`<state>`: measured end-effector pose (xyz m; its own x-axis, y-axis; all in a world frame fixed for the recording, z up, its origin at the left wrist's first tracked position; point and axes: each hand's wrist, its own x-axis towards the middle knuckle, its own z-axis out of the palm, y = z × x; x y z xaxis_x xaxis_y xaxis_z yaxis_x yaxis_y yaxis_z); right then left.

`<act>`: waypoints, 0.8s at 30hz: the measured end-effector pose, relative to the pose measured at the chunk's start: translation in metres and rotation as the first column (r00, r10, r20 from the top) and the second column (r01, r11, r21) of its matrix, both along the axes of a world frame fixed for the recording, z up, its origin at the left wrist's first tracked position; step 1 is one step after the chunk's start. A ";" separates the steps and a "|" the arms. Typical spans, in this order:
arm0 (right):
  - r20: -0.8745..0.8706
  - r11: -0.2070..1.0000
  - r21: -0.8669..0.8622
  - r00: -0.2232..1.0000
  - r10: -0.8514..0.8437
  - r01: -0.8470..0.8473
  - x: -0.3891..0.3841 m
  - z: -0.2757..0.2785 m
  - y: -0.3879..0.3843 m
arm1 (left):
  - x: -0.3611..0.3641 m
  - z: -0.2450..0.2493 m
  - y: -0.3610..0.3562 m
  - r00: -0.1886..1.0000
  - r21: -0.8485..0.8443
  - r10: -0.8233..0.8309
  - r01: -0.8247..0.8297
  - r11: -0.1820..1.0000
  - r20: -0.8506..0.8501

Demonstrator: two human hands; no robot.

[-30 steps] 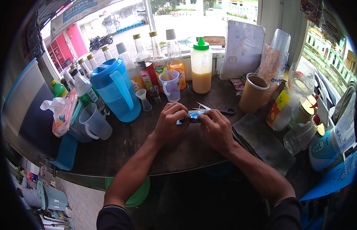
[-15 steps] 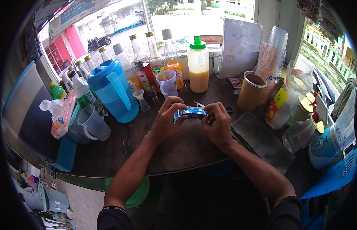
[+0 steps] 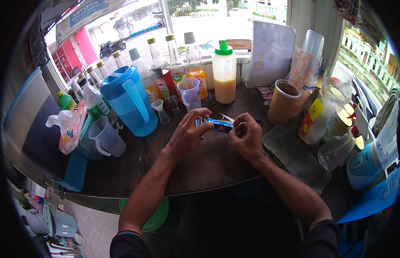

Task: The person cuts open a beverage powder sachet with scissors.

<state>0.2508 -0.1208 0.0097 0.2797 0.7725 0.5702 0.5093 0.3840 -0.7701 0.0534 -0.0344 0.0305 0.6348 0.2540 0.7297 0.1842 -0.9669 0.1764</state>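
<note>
A small blue packet (image 3: 220,125) is held above the dark table, between my two hands. My left hand (image 3: 190,132) pinches its left end with thumb and fingers. At its right end, the fingertips of my right hand (image 3: 246,135) are closed on the edge. Just behind the packet lies a thin white item (image 3: 227,117). A clear measuring cup (image 3: 190,94) and an hourglass-shaped jigger (image 3: 160,112) stand beyond my left hand. The squeeze bottle with a green cap (image 3: 224,77) is upright behind the packet.
On the left are a blue pitcher (image 3: 129,103), a clear jug (image 3: 106,136), tissues (image 3: 66,129) and several bottles. To the right stand a brown paper cup (image 3: 283,103), stacked plastic cups (image 3: 306,64), a dark cloth (image 3: 294,155) and a blue-and-white appliance (image 3: 362,165).
The packet has tilted, its right end now lower, and has shifted slightly right. My left thumb has moved over its front. The right fingers remain at its right end.
</note>
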 end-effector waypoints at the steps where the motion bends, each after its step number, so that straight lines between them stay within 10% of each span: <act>1: 0.023 0.999 -0.021 0.999 0.027 -0.027 0.000 0.000 0.000 | 0.000 0.001 -0.001 1.000 -0.002 0.020 -0.020 1.000 -0.024; 13: 0.221 0.980 0.160 0.972 0.079 -0.116 -0.005 0.004 -0.004 | -0.001 0.002 0.001 0.994 -0.288 -0.003 0.033 0.957 0.106; 24: 0.123 0.985 -0.011 0.977 0.172 -0.172 0.001 0.000 0.001 | -0.005 -0.008 0.012 0.993 -0.459 -0.056 0.097 0.883 0.103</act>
<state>0.2513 -0.1195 0.0094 0.0705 0.8031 0.5917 0.5268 0.4737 -0.7057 0.0487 -0.0221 0.0222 0.6072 0.5293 0.5926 0.0772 -0.7816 0.6189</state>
